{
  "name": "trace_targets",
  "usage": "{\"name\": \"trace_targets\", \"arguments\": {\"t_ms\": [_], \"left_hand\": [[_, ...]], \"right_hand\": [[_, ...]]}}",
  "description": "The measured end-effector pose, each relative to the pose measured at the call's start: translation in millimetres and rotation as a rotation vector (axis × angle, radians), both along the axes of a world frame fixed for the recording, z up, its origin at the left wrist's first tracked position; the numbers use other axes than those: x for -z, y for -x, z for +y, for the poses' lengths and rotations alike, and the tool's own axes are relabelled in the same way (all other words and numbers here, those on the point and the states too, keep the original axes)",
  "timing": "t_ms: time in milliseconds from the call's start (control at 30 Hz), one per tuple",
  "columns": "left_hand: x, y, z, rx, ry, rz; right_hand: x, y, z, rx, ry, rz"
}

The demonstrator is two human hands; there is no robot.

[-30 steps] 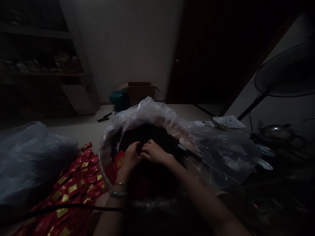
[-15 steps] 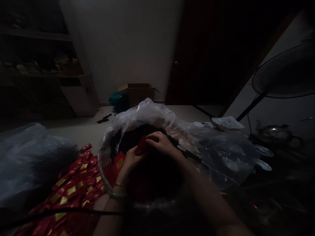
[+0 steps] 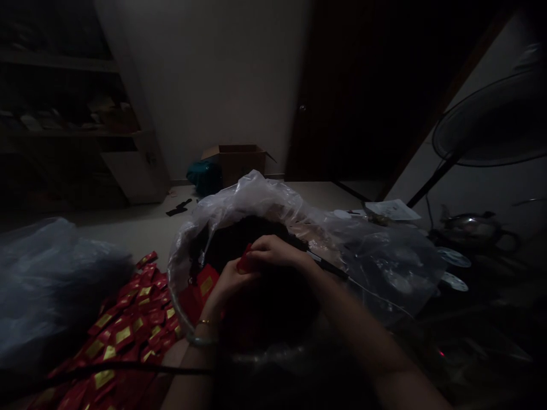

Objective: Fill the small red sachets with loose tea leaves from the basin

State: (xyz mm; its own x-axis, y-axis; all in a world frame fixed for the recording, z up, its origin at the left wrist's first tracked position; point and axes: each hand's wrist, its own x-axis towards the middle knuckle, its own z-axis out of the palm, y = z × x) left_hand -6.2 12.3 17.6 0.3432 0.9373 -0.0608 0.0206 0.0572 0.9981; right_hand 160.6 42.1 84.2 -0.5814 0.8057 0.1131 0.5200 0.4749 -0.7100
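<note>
The scene is dim. My left hand [image 3: 228, 283] and my right hand [image 3: 276, 251] meet over a large clear plastic bag [image 3: 239, 205] filled with dark loose material [image 3: 265, 290]. Both hands pinch a small red packet [image 3: 244, 261] between their fingers, held just above the dark heap. A bracelet sits on my left wrist. Another red packet with a gold label [image 3: 205, 283] leans inside the bag by my left hand.
A pile of red packets with gold labels [image 3: 123, 330] lies at the lower left, beside a pale plastic bag [image 3: 47, 279]. A cardboard box [image 3: 239, 159] and a teal bundle [image 3: 205, 173] stand by the far wall. A fan [image 3: 491, 122] and a kettle [image 3: 470, 228] are at right.
My hands rose out of the dark material with the red packet between them; it was not visible a second ago. The camera drifted slightly.
</note>
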Motion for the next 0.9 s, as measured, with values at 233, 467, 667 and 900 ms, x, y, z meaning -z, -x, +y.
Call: {"name": "trace_targets", "arguments": {"t_ms": [233,467,667,900], "left_hand": [[-2.7,-3.6,-3.8,-0.003,-0.050,0.018],[-8.9,-5.4,-4.3,-0.017,0.058,-0.100],[-1.5,-4.1,4.4,-0.177,0.102,-0.186],[0.2,-5.1,3.8,-0.210,0.066,-0.207]], "right_hand": [[-0.3,-2.0,-5.5,0.017,0.059,-0.133],[7.5,4.8,-2.9,0.005,-0.095,-0.064],[15.4,-12.6,6.7,0.405,-0.250,0.225],[30.2,-6.3,-7.3,0.302,-0.047,0.386]]}}
